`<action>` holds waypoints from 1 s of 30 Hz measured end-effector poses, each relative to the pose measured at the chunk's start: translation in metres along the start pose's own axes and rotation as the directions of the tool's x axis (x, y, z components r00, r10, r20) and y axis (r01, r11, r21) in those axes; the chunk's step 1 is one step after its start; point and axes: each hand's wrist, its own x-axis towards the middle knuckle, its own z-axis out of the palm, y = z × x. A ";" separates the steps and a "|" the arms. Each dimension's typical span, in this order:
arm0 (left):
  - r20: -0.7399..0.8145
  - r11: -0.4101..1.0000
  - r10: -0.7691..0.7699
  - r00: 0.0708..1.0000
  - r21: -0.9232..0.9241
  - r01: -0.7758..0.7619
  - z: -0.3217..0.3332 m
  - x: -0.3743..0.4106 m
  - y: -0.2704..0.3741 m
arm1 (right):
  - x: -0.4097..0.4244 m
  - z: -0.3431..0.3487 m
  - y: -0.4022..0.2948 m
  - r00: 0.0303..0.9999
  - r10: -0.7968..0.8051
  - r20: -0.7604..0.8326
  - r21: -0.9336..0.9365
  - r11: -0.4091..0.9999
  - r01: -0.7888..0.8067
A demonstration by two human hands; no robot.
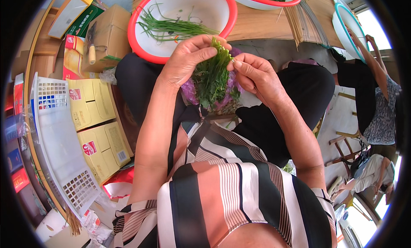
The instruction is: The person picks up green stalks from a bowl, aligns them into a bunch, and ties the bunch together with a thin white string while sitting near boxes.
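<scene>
Between the knees, my left hand (196, 57) grips a row of leafy green stems (212, 77) by their cut ends, leaves hanging down. My right hand (255, 71) pinches a thin skewer or wire (233, 60) whose tip is at the stem ends; its length runs back along the forearm. Purple plastic (188, 91) lies around the leaves below. Just beyond my left hand, a white basin with a red rim (231, 13) holds long thin green stalks (179, 27).
Thin sticks (293, 23) overhang the wooden table (257, 24) beside a second red-rimmed basin (266, 3). Cardboard boxes (110, 36), yellow cartons (91, 103) and a white plastic basket (53, 132) stand at left. At right, one person (382, 119) holds a teal-rimmed basin (350, 32); another sits lower down.
</scene>
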 end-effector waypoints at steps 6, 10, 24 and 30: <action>0.000 0.991 -0.100 0.995 0.094 0.100 -0.016 0.002 -0.005 | -0.003 0.000 -0.008 0.999 0.048 0.025 -0.070 0.996 -0.046; 0.015 0.994 -0.090 0.996 0.063 0.089 -0.024 0.003 -0.002 | -0.002 -0.010 -0.014 0.998 0.050 0.036 -0.242 0.969 -0.040; 0.074 0.967 -0.199 0.977 0.178 0.184 0.004 -0.005 -0.005 | -0.003 -0.007 -0.013 0.999 0.032 -0.034 -0.344 0.938 -0.041; 0.082 0.985 -0.163 0.983 0.063 0.158 0.002 -0.003 -0.013 | -0.004 -0.008 -0.010 0.999 0.023 -0.035 -0.303 0.953 -0.032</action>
